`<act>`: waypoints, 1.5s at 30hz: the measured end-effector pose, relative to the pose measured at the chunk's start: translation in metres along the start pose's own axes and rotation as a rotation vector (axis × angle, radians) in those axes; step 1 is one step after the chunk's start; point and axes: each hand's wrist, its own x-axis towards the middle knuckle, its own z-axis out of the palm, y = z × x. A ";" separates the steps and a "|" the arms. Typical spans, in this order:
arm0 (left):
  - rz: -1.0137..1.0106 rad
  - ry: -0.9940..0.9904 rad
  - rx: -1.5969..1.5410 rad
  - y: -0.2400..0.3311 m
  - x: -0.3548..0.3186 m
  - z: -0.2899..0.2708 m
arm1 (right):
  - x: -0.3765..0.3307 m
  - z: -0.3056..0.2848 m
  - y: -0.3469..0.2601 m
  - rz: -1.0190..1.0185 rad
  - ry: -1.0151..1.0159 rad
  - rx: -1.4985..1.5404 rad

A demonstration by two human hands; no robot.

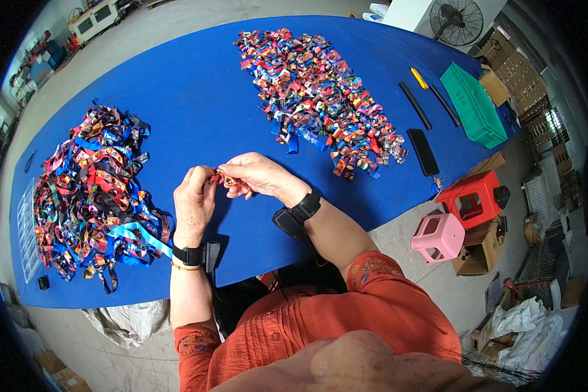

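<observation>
Risk: the narrow, red-and-orange patterned fabric ribbon could slip or twist should either fingertip pinch loosen; the gripped area appears small. Left hand: nearly closed, fingertips pinching the ribbon's left end. Right hand: thumb and fingers closed on it. Ribbon location: above the broad, blue-topped desk, between both hands.

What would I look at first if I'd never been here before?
Probably the two bright heaps on the blue table: long ribbons on the left, and small, colourful bits farther back, right of the middle. Then maybe the left hand and right hand, near the table's front edge, pinching a red ribbon.
</observation>
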 end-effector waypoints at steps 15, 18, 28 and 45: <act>0.088 -0.042 -0.066 0.001 0.001 0.000 | -0.001 -0.003 0.000 0.021 -0.045 0.011; 0.085 -0.009 -0.131 0.005 0.001 0.001 | -0.002 -0.005 -0.003 0.053 -0.057 0.027; -0.012 -0.080 -0.443 0.004 -0.001 0.000 | 0.002 -0.005 0.002 0.074 -0.107 0.300; -0.219 -0.302 -0.782 0.010 -0.008 -0.012 | 0.001 -0.001 0.000 0.164 -0.230 0.273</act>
